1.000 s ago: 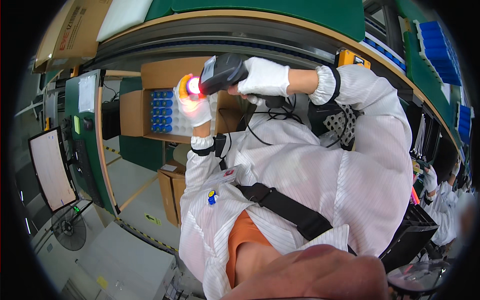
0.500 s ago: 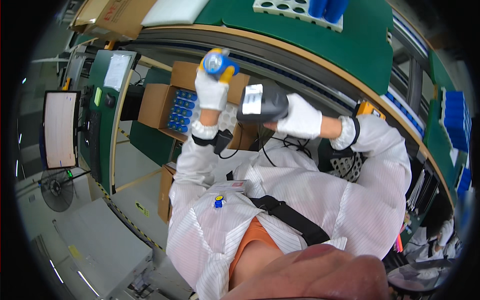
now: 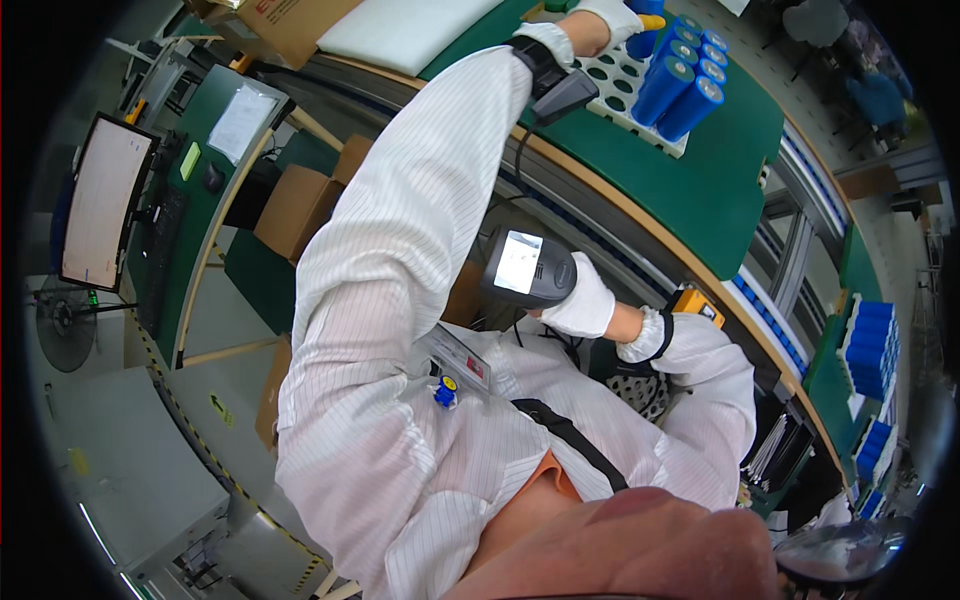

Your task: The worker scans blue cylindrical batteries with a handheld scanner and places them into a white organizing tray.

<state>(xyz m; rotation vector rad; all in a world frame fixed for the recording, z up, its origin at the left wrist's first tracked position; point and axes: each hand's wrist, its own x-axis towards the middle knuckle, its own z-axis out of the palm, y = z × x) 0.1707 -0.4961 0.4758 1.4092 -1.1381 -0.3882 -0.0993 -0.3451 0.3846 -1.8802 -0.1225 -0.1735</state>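
Observation:
At the top of the view my left hand [image 3: 612, 14], in a white glove with yellow fingertips, reaches over the green bench. Its fingers are closed on a blue battery cell [image 3: 641, 44] at a white holed tray [image 3: 645, 135]. Part of that hand is cut off by the upper edge. Several more blue cells [image 3: 664, 88] stand upright in the tray beside it, and some holes hold none. In front of my body, my right hand [image 3: 586, 302], also gloved, grips a black handheld scanner [image 3: 545, 275] with a bright white patch on its face.
A wooden-edged green bench [image 3: 715, 215] runs across the front, with white foam [image 3: 395, 32] and a cardboard box [image 3: 290, 22] at its left. Further left are a monitor [image 3: 105, 205] and an open carton [image 3: 292, 212]. A yellow device [image 3: 697, 304] sits near my right forearm. More blue cells [image 3: 870, 350] stand far right.
My left hand has carried the blue cell from in front of me up and right to the tray on the bench. The right hand keeps the scanner, now slightly lower in view.

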